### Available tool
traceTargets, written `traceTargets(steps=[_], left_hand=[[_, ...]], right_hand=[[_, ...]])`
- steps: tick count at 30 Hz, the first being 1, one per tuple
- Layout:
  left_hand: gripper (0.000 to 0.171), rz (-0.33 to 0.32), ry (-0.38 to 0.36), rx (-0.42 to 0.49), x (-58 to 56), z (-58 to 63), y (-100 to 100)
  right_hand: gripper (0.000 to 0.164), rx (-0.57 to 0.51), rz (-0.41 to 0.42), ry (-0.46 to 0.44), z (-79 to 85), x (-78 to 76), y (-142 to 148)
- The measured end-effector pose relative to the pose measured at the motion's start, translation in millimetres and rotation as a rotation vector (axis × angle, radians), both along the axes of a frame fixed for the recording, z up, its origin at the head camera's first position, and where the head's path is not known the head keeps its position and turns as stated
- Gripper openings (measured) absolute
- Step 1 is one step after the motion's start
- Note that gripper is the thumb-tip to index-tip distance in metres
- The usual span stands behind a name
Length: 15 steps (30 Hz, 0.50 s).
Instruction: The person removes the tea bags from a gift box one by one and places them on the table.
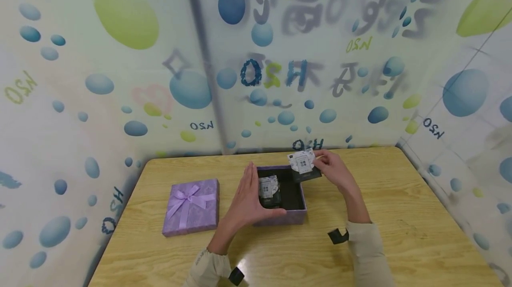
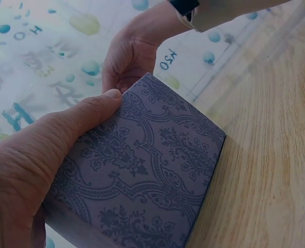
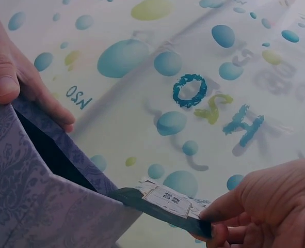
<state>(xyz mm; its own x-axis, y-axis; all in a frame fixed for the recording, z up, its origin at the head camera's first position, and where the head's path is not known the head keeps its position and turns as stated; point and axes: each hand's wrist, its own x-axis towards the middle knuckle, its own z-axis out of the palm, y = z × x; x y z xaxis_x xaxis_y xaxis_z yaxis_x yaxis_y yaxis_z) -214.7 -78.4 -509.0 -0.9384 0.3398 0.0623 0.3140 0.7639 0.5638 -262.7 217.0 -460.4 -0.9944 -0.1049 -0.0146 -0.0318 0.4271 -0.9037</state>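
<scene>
My left hand (image 1: pixel 249 198) rests against a purple patterned gift box (image 1: pixel 299 217), its straight fingers along the left side and its thumb stretched over the front rim. Inside the box, at the left, lies a small black-and-white packet (image 1: pixel 269 188) with a label. My right hand (image 1: pixel 335 170) pinches a similar packet (image 1: pixel 304 163) by its right edge, above the box's back right corner. In the right wrist view, this packet (image 3: pixel 167 202) overlaps the box's corner. The left wrist view has the box's patterned front wall (image 2: pixel 142 155) close up, with the left fingers mostly hidden.
A purple lid (image 1: pixel 193 209) with a ribbon bow lies on the wooden table (image 1: pixel 140 251), left of the box. Behind the table hangs a light curtain-like sheet (image 1: pixel 340 78) printed with coloured spots. A black strap end (image 1: pixel 338 236) sticks out by the right sleeve.
</scene>
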Motion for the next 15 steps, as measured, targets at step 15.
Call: traceTargets(steps=[15], left_hand=[[0.152, -0.002, 0.010, -0.002, 1.1, 0.3, 0]], right_hand=[[0.039, 0.003, -0.021, -0.037, -3.9, -6.6, 18]])
